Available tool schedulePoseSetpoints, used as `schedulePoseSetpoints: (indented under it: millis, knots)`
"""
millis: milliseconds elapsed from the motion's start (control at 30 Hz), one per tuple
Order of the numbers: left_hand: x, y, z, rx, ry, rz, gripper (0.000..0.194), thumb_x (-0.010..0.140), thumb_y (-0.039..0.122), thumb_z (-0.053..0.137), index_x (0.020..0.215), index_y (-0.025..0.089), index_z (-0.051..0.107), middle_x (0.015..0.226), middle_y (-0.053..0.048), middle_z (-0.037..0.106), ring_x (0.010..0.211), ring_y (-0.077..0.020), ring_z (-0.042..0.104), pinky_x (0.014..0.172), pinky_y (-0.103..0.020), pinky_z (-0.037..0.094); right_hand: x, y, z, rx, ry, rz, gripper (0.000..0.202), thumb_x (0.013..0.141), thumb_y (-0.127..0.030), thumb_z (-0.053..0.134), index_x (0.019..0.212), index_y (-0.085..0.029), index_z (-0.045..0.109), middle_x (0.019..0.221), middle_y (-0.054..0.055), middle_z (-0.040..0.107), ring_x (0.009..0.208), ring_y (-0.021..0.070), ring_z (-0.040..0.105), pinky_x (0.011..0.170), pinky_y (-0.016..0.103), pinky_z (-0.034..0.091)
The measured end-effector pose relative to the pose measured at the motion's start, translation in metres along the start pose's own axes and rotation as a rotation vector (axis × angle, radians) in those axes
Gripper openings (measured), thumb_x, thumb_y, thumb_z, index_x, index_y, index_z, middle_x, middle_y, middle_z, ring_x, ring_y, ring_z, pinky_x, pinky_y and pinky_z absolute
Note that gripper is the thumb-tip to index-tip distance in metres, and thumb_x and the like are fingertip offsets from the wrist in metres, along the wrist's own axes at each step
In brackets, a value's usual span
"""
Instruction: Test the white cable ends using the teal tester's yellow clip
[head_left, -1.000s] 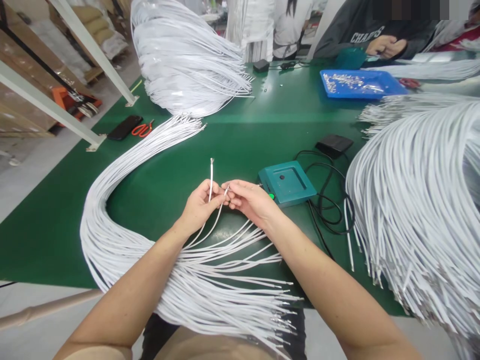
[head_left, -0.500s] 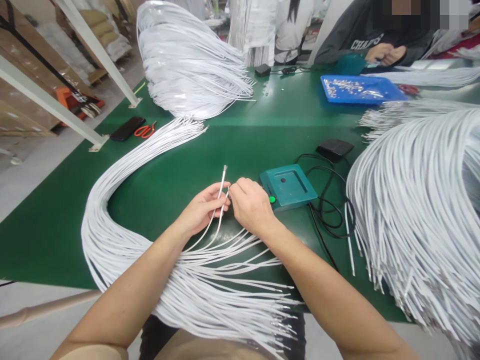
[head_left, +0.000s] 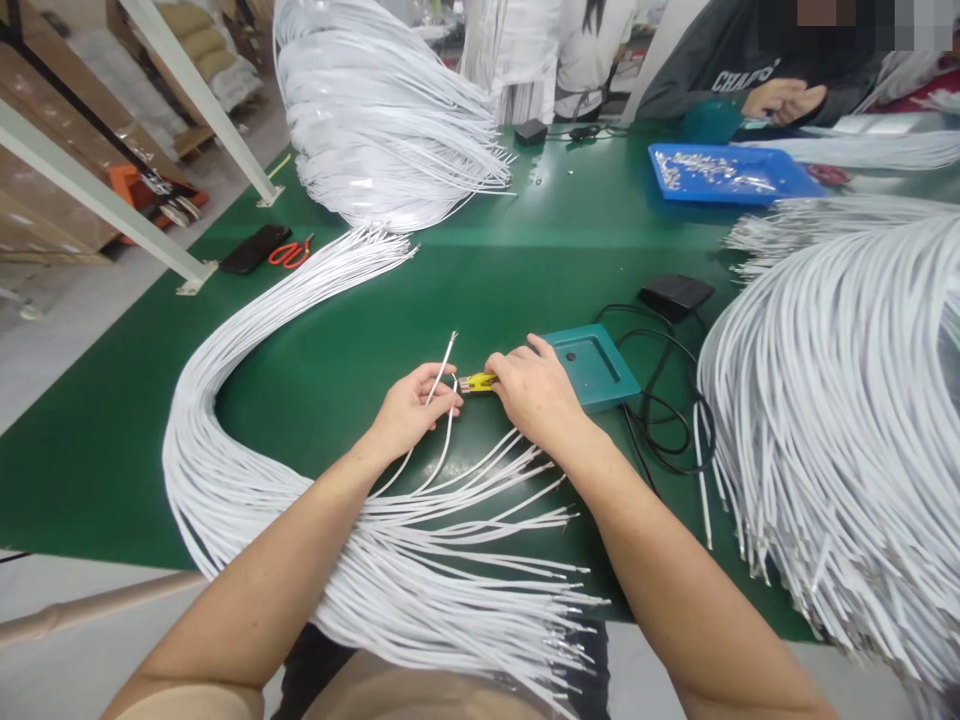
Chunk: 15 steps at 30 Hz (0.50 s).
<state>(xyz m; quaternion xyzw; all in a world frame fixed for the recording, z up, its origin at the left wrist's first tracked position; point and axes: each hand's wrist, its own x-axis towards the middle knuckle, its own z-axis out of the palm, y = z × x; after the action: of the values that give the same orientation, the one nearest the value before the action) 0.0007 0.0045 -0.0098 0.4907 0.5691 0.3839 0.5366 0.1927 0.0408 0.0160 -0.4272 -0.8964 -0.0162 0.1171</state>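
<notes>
White cable bundle [head_left: 247,490] curved across near left. Left hand [head_left: 414,405] and right hand [head_left: 536,395] sat beyond it: right fingers had clamped a yellow tool [head_left: 480,383], unseen a second earlier, putting its tip beside two strands [head_left: 445,358] pinched by left fingers.

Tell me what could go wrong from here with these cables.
The yellow tool in the right hand is very near the left hand, so it might pinch a finger. The two white cables there are close together; the wrong one could get nipped. The fanned bundle might snag the right wrist.
</notes>
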Motion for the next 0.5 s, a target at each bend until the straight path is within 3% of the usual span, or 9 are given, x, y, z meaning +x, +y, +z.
schedulePoseSetpoints:
  millis: [200, 500]
  knots:
    - [-0.001, 0.004, 0.003, 0.038, 0.025, -0.006, 0.043, 0.069, 0.027, 0.068, 0.109, 0.017, 0.055, 0.076, -0.003, 0.069, 0.067, -0.0150, 0.065, 0.045, -0.017, 0.040, 0.000, 0.000, -0.001, -0.029, -0.001, -0.048, 0.017, 0.082, -0.010, 0.051, 0.090, -0.015, 0.066, 0.088, 0.008, 0.070, 0.089, 0.0234, 0.054, 0.102, 0.041, 0.024]
    - [0.004, -0.008, 0.006, 0.082, 0.051, 0.036, 0.041, 0.068, 0.027, 0.069, 0.106, 0.017, 0.059, 0.069, 0.000, 0.068, 0.062, -0.0141, 0.064, 0.052, -0.021, 0.044, 0.004, 0.003, 0.000, -0.055, -0.027, -0.074, 0.023, 0.086, -0.011, 0.048, 0.076, -0.017, 0.068, 0.072, 0.007, 0.069, 0.083, 0.0217, 0.050, 0.102, 0.040, 0.028]
